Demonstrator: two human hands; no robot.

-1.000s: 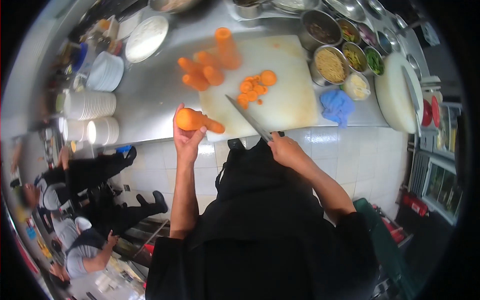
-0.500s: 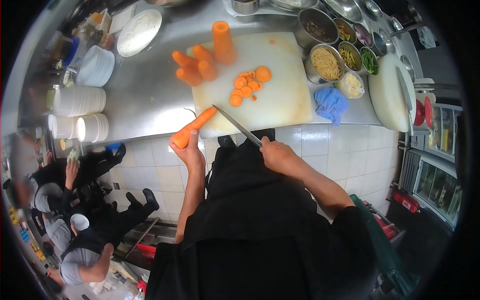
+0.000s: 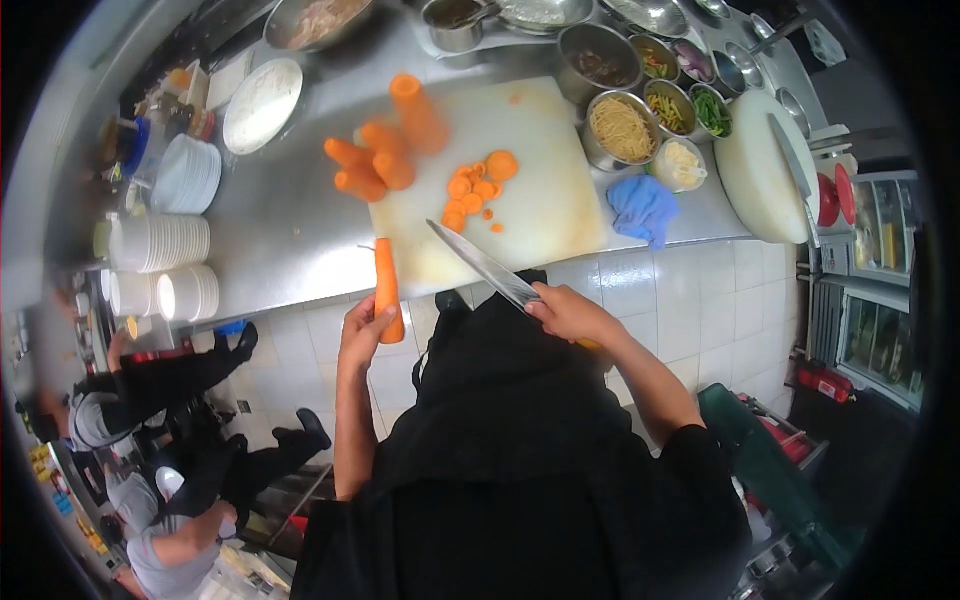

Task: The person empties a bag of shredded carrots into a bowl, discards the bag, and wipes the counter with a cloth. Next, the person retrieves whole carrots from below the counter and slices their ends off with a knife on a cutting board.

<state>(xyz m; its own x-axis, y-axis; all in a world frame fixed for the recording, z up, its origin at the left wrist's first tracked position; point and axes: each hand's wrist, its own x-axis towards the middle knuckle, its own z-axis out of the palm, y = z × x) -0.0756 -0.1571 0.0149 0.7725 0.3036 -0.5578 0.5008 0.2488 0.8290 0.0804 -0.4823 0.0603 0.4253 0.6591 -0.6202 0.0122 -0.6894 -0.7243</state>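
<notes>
My left hand (image 3: 362, 333) is closed around the lower part of a long orange carrot (image 3: 386, 275), which stands nearly upright in view at the counter's front edge. In my right hand (image 3: 570, 316) is the handle of a knife (image 3: 482, 262); its blade points up and left over the near edge of the white cutting board (image 3: 560, 190). Carrot slices (image 3: 472, 190) lie in a loose cluster on the board. Several whole carrots (image 3: 372, 160) rest at the board's left edge, with a thick one (image 3: 418, 118) behind them.
Stacked white bowls (image 3: 160, 243) and a white oval plate (image 3: 262, 105) are on the left. Metal containers, one with yellow strips (image 3: 624, 128), stand at the back right beside a blue cloth (image 3: 643, 208). A round board (image 3: 755, 170) holds another knife. Two people (image 3: 180, 545) are at lower left.
The carrot in my left hand has turned from slanting to nearly upright in view. The knife tip and the carrot are now farther apart. The camera view has shifted slightly.
</notes>
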